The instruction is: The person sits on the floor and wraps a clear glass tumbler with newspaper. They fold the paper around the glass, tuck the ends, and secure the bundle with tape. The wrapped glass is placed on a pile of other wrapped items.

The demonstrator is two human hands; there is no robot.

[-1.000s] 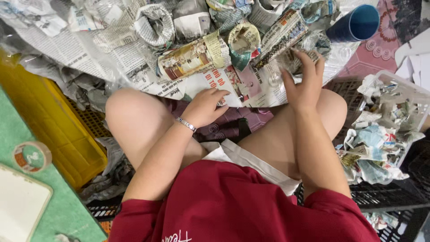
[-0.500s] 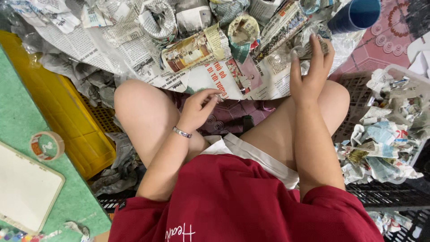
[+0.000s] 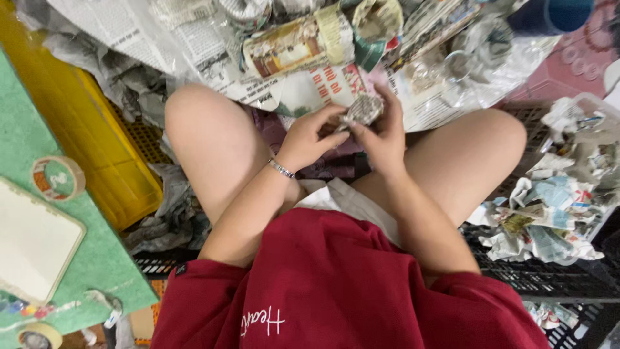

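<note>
Crumpled newspaper [image 3: 194, 39] spread across the floor ahead, yellow crate [image 3: 110, 155] to the left, tape roll [image 3: 58, 178] on a green mat [image 3: 26, 123]. Both forearms bent inward above the lap, left hand [image 3: 310, 139] and right hand [image 3: 381, 139] meeting between the knees, fingers closed around a small wad [image 3: 363, 110]. Grey, newsprint-wrapped, roundish, pinched at the fingertips, partly hidden.
</note>
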